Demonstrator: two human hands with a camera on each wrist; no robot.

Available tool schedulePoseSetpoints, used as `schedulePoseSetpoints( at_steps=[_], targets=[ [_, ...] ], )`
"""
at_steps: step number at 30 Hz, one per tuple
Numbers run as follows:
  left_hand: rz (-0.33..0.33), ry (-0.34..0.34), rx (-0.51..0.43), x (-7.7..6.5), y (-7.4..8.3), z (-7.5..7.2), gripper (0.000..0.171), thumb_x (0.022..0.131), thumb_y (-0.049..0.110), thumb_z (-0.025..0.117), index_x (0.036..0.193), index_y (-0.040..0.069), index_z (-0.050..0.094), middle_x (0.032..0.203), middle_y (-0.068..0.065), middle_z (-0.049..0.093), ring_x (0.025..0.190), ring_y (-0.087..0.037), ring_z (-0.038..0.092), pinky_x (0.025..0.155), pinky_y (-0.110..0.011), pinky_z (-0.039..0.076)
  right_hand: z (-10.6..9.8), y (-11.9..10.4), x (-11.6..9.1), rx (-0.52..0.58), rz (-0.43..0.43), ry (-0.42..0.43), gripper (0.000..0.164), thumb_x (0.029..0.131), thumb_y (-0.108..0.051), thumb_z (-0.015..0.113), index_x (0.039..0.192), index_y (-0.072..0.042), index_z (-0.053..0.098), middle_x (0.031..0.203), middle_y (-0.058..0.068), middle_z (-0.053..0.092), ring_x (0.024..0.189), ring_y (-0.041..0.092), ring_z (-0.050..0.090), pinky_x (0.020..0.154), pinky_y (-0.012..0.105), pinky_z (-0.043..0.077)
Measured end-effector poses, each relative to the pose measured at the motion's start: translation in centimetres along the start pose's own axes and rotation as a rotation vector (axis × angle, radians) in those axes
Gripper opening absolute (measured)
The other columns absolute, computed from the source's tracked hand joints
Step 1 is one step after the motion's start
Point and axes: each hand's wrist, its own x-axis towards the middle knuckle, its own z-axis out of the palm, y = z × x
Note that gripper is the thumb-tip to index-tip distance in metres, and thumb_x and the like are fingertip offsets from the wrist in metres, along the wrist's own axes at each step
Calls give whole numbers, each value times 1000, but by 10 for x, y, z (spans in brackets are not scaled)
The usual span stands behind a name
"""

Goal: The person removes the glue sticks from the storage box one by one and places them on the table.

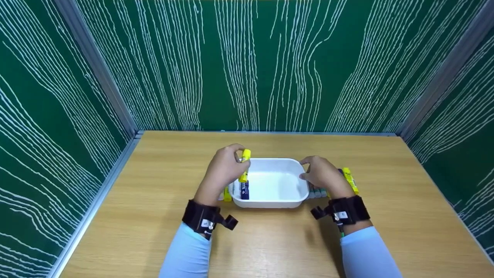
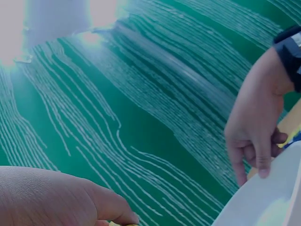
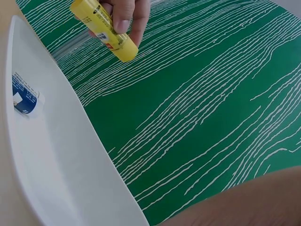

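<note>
A white plastic tray (image 1: 276, 203) sits on the table in front of the person. Above its left end the left hand (image 1: 227, 164) pinches a yellow glue stick (image 3: 104, 29) between thumb and fingers, held upright in the head view. Beneath it, inside the tray, lies a dark blue glue stick (image 1: 244, 190) with white print, seen also in the right wrist view. At the tray's right end the right hand (image 1: 322, 173) holds the rim, its thumb (image 2: 263, 160) over the edge and fingers along the outside.
Right of the tray, partly behind the right hand, lie another yellow glue stick (image 1: 350, 180) and several greyish sticks (image 1: 318, 192). One more yellow stick (image 1: 227, 195) shows at the tray's left side. Green panels (image 1: 266, 65) with white lines enclose the wooden table (image 1: 270, 243).
</note>
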Motion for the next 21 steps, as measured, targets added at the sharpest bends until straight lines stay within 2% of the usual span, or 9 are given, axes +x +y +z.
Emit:
schedulePoseSetpoints(
  at_steps=[7,10,14,17,21],
  targets=[
    [-71,-17,-19,0,-9,-16,56,103,19,80,157,18,64,95,-11,68,70,-19,62,61,-27,52,0,1,0,-5,4,-5,58,107,-12,80,161,-3,60,112,20,76,85,28,70,68,31,59],
    [-100,2,-31,1,-13,-23,57,103,20,80,157,17,63,110,-12,71,73,-19,66,63,-27,56,0,1,0,-11,-5,-2,57,108,-11,79,161,-2,60,111,20,75,84,27,70,68,31,58],
    [-113,38,-12,3,-19,-29,58,103,23,81,157,14,62,134,-12,69,89,-22,74,73,-30,65,0,1,1,-19,-8,-2,56,108,-11,78,161,-1,60,109,19,75,83,26,70,67,31,57],
    [-120,41,4,5,-24,-34,60,103,23,81,159,12,62,144,-15,69,101,-23,75,80,-32,67,0,1,1,-24,0,-8,57,108,-11,78,161,-1,60,111,20,76,85,27,70,68,31,57],
    [-163,31,-2,8,-31,-40,61,105,22,79,162,13,58,145,-15,68,101,-25,74,80,-31,67,-1,0,2,-21,14,-8,57,108,-11,78,161,-3,60,113,20,76,88,28,71,70,31,58]
  ],
)
